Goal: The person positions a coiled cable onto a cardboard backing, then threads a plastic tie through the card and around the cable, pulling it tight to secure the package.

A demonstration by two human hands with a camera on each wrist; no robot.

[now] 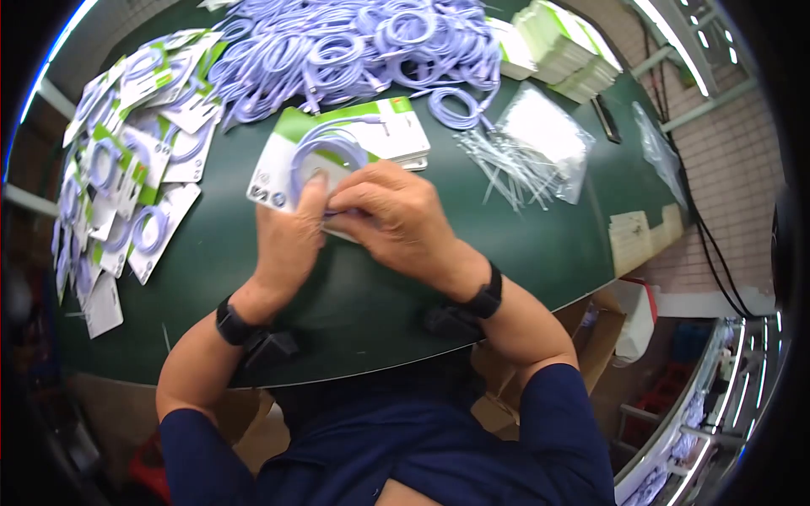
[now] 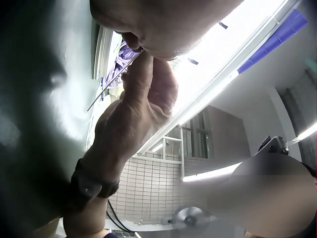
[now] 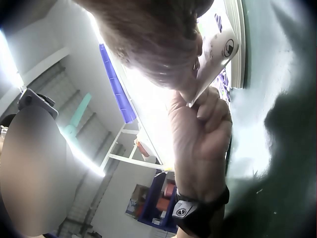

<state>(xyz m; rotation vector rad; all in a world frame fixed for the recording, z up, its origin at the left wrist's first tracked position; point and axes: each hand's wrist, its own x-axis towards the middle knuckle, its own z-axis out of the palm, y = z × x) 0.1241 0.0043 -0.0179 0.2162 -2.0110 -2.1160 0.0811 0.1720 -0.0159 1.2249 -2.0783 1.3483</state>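
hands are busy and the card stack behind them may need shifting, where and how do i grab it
Best by the right end of the card stack, coming from the right, thumb on top and fingers at the layered edge: that end sticks out uncovered, while the held card hides its left part.

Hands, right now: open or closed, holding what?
Left hand: closed, holding the cable card, thumb on top.
Right hand: closed, pinching at the card's edge; anything else in its fingertips can't be told.
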